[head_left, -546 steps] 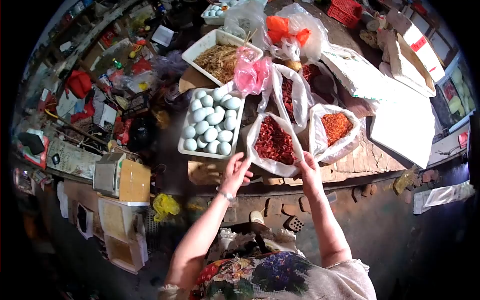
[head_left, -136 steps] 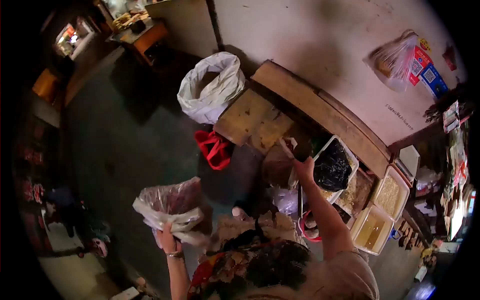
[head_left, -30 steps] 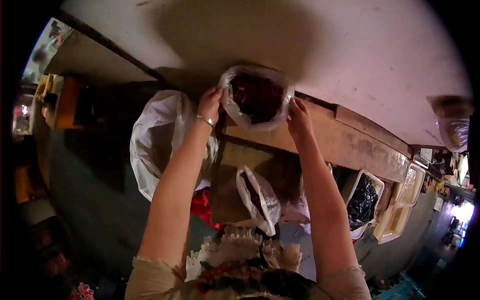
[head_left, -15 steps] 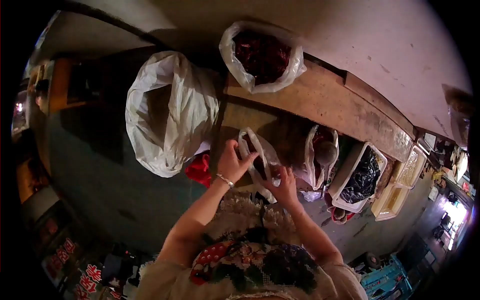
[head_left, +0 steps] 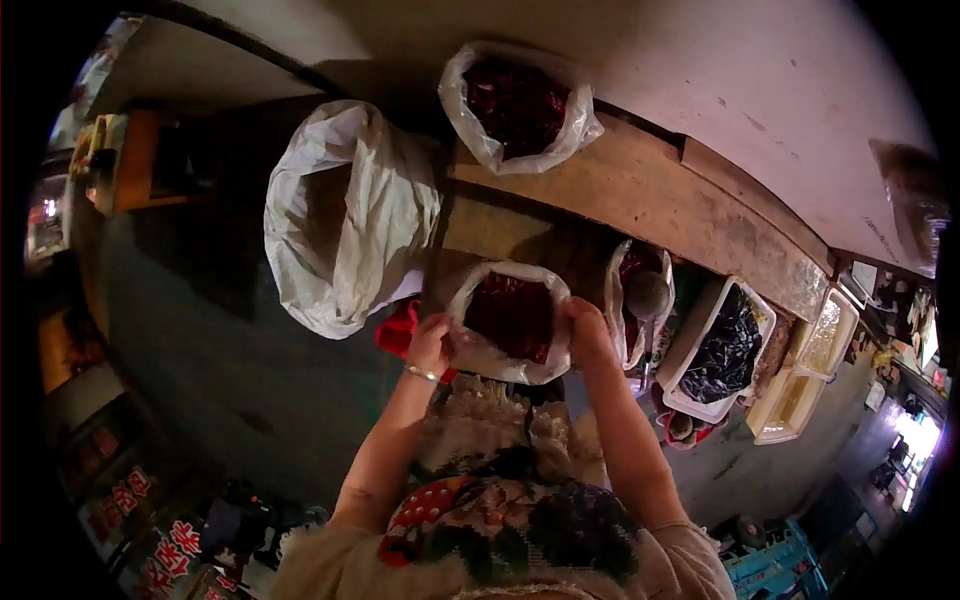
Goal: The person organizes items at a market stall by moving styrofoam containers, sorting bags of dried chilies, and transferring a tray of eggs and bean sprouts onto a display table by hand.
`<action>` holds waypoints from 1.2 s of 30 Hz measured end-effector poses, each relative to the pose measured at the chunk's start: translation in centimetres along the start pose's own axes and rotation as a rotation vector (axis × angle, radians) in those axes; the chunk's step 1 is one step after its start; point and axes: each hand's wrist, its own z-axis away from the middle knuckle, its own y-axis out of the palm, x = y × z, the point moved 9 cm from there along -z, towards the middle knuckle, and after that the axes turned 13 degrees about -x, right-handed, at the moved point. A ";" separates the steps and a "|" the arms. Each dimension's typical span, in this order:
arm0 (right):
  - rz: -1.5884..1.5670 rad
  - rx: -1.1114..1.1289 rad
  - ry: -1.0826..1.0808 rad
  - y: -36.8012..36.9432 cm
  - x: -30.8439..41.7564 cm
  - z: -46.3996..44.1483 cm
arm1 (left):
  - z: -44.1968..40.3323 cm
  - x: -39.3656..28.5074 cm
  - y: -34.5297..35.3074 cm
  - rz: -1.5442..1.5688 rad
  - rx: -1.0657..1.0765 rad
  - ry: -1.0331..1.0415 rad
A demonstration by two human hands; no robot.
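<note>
At centre, just below the middle of view, a clear plastic bag [head_left: 525, 370] full of dark red chillies [head_left: 510, 310], mouth facing up. Both hands on it: left hand [head_left: 431, 343] pinches the rim at about 8 to 9 o'clock, bracelet [head_left: 421, 374] on that wrist; right hand [head_left: 587, 328] grips the rim at 3 o'clock. Rim spread wide between them, roughly round. Can't tell if the base rests on anything.

Clock positions from that bag. 12 o'clock: second bag [head_left: 575, 130], also dark red inside, mouth wide, set on the upper brown surface [head_left: 660, 195] along the wall [head_left: 750, 100]. Lower board [head_left: 490, 230] between the two bags. 10 o'clock: big white sack [head_left: 390, 230], top gaping, inside dark. 9 o'clock: red cloth or bag [head_left: 398, 325] just past the left hand — too dim to say which.

3 o'clock: narrow third bag [head_left: 615, 300] near the right hand, red stuff inside, ladle [head_left: 648, 295] with its bowl at the mouth and handle pointing to 6. Further out at 3: white tray [head_left: 700, 408] with black plastic [head_left: 720, 345] bunched in it. Between 3 and 4, past the tray: two pale bins [head_left: 780, 425], touching or nearly. 4 o'clock: red basin [head_left: 672, 432], partly hidden under the tray's near end — contents unclear.
</note>
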 end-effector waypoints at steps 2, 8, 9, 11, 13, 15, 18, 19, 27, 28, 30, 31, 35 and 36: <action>-0.971 0.250 0.729 0.9 -2.4 0.6 | -1.7 -0.5 -1.3 0.153 -0.102 -0.093; -0.816 0.139 0.580 1.6 1.4 -0.6 | -1.9 -7.4 2.9 0.164 -0.214 0.037; -0.815 0.272 0.541 2.8 2.0 -1.3 | -2.3 -8.2 3.4 0.164 -0.212 0.042; -0.707 0.160 0.451 3.4 3.8 -2.0 | -3.5 -10.3 4.5 -0.028 -0.103 0.130; -0.684 -0.015 0.315 2.9 6.5 -2.7 | -5.6 -11.4 6.0 -0.044 0.072 0.073; -0.753 -0.018 0.339 3.7 6.9 -4.7 | -4.2 -13.1 9.8 -0.089 0.231 0.064; -0.770 -0.013 0.235 3.4 9.0 -6.8 | -5.9 -14.4 11.9 -0.124 0.064 0.260; -0.767 -0.020 0.239 3.0 7.2 -8.3 | -6.7 -14.1 12.2 -0.126 0.063 0.252; -0.752 0.025 0.133 4.7 8.1 -7.5 | -9.5 -14.6 11.2 -0.481 0.179 0.675; -0.770 -0.003 0.148 5.0 7.9 -7.7 | -11.2 -14.5 10.7 -0.783 0.153 0.853; -0.746 0.191 0.030 6.9 8.1 -8.5 | -10.5 -14.2 11.7 -1.270 0.066 1.204; -0.712 0.076 0.144 7.0 9.4 -7.5 | -14.1 -13.4 10.7 -1.077 0.145 0.964; -0.395 0.075 -0.073 4.4 9.5 -6.8 | -13.1 -12.7 10.8 -0.412 0.075 0.376; -0.241 -0.109 -0.275 1.8 10.4 -5.8 | -8.4 -13.6 12.3 -0.313 -0.026 0.293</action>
